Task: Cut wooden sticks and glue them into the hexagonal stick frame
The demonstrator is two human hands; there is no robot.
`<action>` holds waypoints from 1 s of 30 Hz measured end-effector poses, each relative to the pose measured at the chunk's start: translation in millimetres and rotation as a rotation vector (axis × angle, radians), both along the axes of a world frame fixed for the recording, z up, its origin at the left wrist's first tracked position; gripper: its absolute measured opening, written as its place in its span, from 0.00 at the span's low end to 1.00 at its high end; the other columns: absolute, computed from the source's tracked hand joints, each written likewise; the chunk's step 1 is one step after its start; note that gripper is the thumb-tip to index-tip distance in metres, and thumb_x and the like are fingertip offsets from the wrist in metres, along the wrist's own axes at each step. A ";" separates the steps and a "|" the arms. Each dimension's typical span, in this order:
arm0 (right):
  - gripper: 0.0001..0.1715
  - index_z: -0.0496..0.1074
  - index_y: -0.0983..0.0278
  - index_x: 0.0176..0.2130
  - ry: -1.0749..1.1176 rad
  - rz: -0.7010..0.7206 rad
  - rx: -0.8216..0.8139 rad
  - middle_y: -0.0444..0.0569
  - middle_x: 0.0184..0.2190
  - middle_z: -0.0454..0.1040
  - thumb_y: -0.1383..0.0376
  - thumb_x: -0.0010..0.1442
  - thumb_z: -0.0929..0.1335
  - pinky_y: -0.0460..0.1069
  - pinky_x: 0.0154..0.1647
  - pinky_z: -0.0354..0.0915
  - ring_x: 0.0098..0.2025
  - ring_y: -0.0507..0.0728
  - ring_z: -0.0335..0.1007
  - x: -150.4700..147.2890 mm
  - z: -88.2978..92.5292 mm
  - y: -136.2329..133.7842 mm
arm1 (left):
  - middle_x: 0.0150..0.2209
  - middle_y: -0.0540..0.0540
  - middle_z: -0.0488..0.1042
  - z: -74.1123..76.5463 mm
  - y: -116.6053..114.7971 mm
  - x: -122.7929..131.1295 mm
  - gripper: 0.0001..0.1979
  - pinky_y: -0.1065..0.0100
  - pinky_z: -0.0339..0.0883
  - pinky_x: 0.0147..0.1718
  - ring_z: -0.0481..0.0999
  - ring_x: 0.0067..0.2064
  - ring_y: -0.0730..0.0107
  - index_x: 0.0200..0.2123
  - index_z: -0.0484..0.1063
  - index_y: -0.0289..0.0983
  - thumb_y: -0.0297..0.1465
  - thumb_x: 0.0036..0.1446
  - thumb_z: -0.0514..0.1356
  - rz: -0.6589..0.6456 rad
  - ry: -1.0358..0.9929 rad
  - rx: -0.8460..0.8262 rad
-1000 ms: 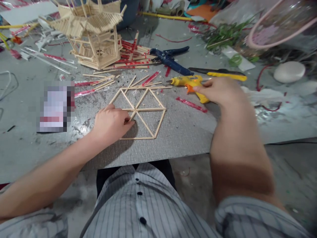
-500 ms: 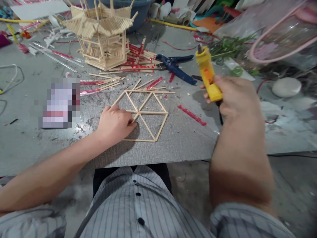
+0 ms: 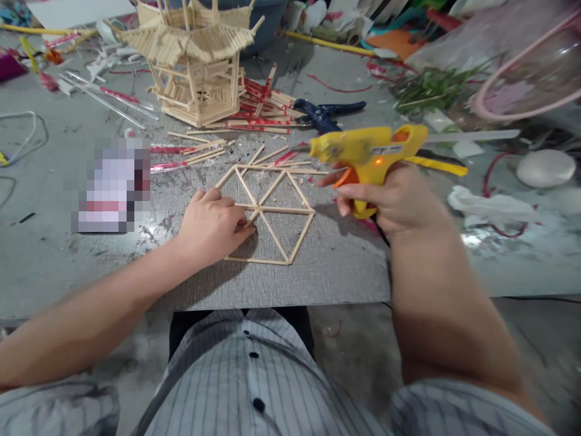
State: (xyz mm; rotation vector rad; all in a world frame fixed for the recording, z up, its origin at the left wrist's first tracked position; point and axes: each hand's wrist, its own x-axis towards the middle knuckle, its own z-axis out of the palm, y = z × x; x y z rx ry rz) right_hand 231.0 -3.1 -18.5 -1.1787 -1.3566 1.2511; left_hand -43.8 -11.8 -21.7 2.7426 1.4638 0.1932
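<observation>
Hexagonal stick frame (image 3: 285,210) laid flat on the table (image 3: 345,272) – left side held down by the left hand (image 3: 211,227), fingertips closed at a spoke. Yellow glue gun (image 3: 351,147) gripped by the handle in the right hand (image 3: 402,200), nozzle pointed left.

Stick frame (image 3: 258,209) on tbl (image 3: 349,266), glue gun (image 3: 358,148) R; pavilion (image 3: 200,47) behind, L of pliers (image 3: 319,113).

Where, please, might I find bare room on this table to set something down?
Between the stick hexagon and right forearm, near the front edge of the table; also between the pixelated item and left forearm. Behind the hexagon, red-wrapped sticks and pliers crowd it.
</observation>
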 end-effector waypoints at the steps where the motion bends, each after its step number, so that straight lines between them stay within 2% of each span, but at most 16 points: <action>1: 0.14 0.76 0.61 0.34 -0.053 0.040 0.021 0.44 0.29 0.77 0.63 0.44 0.77 0.46 0.17 0.60 0.17 0.48 0.65 -0.5 -1.9 -0.6 | 0.29 0.45 0.79 0.6 -0.3 0.8 0.11 0.60 0.59 0.38 0.73 0.41 0.54 0.29 0.79 0.38 0.39 0.56 0.64 0.006 0.016 -0.014; 4: 0.15 0.76 0.60 0.30 -0.194 0.117 0.017 0.43 0.27 0.76 0.57 0.43 0.78 0.46 0.22 0.64 0.23 0.50 0.67 -1.7 -5.2 -2.1 | 0.30 0.46 0.79 2.4 -0.9 2.0 0.10 0.60 0.58 0.38 0.73 0.42 0.55 0.30 0.80 0.39 0.38 0.57 0.62 0.005 0.043 -0.042; 7: 0.21 0.75 0.60 0.30 -0.271 0.145 -0.121 0.44 0.28 0.76 0.54 0.36 0.79 0.49 0.29 0.68 0.30 0.54 0.70 -6.4 -1.6 -4.3 | 0.30 0.46 0.79 3.4 -1.3 2.3 0.10 0.60 0.57 0.38 0.73 0.42 0.55 0.31 0.80 0.40 0.37 0.58 0.62 0.005 0.048 -0.050; 10: 0.24 0.74 0.60 0.30 -0.324 0.141 -0.224 0.45 0.28 0.77 0.52 0.35 0.79 0.52 0.33 0.70 0.31 0.56 0.71 -13.4 6.3 -6.9 | 0.30 0.47 0.79 4.0 -1.4 2.9 0.10 0.60 0.57 0.38 0.73 0.43 0.55 0.31 0.81 0.40 0.38 0.58 0.62 0.012 0.057 -0.071; 14: 0.24 0.72 0.59 0.27 -0.396 0.112 -0.154 0.47 0.30 0.78 0.48 0.35 0.77 0.59 0.45 0.72 0.37 0.61 0.74 -18.7 10.6 -6.7 | 0.31 0.47 0.80 3.5 -1.7 3.4 0.10 0.59 0.57 0.39 0.73 0.43 0.55 0.30 0.80 0.40 0.36 0.58 0.61 0.014 0.053 -0.085; 18: 0.25 0.74 0.58 0.31 -0.515 0.152 -0.105 0.48 0.36 0.80 0.45 0.38 0.75 0.63 0.56 0.67 0.45 0.66 0.75 -17.5 7.8 -4.5 | 0.30 0.46 0.79 1.5 -1.6 2.0 0.10 0.58 0.57 0.38 0.73 0.41 0.55 0.29 0.80 0.39 0.36 0.57 0.61 -0.002 0.014 -0.071; 21: 0.24 0.77 0.56 0.33 -0.572 0.179 -0.093 0.49 0.40 0.80 0.44 0.41 0.73 0.65 0.57 0.67 0.47 0.68 0.76 -15.2 6.3 -4.6 | 0.29 0.46 0.79 0.0 -1.2 0.7 0.09 0.59 0.57 0.38 0.72 0.40 0.56 0.28 0.79 0.39 0.35 0.56 0.61 -0.026 -0.007 -0.046; 25: 0.21 0.78 0.52 0.35 -0.629 0.212 -0.056 0.45 0.39 0.80 0.44 0.45 0.71 0.64 0.55 0.69 0.47 0.67 0.76 -13.8 5.4 -6.0 | 0.28 0.47 0.79 -1.4 -1.3 0.2 0.09 0.59 0.57 0.37 0.73 0.40 0.56 0.28 0.79 0.39 0.35 0.57 0.61 -0.033 -0.015 -0.022; 30: 0.25 0.78 0.56 0.34 -0.637 0.167 -0.038 0.48 0.39 0.81 0.42 0.42 0.72 0.63 0.53 0.70 0.45 0.68 0.77 -18.3 7.3 -7.1 | 0.28 0.47 0.79 -3.0 -1.5 -0.4 0.09 0.59 0.56 0.36 0.72 0.39 0.58 0.27 0.79 0.39 0.34 0.57 0.60 -0.048 -0.037 -0.005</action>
